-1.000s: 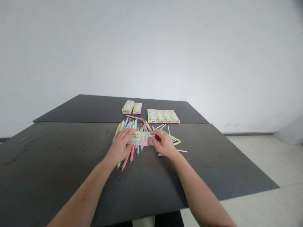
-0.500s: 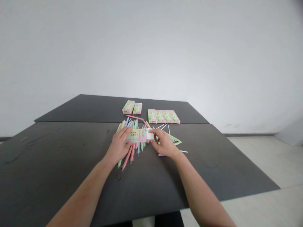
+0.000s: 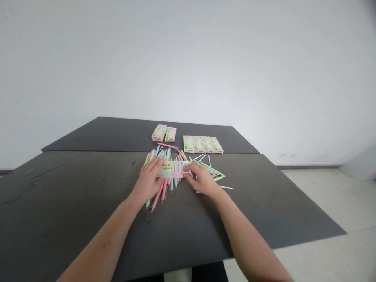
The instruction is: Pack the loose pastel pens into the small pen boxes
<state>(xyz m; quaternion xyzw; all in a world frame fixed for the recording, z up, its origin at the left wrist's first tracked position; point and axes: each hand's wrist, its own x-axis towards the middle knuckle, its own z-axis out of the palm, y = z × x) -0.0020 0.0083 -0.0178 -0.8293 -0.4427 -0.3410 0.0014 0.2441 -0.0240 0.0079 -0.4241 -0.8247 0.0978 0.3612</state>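
One box (image 3: 172, 170), level over the pens (image 3: 164, 191) on the worktop (image 3: 88, 196); left hand (image 3: 149, 178), grip clasping one end, apparently to steady it; right hand (image 3: 203, 178), grip pinching the white flap (image 3: 185, 163), presumably for control

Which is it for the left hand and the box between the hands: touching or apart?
Touching. The head view shows fingers of the left hand lying across the box, covering its left end.

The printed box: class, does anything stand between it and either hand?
Nothing visible does. The left hand holds the printed box at one end; the right hand has its fingers on the white end. Pens lie beneath.
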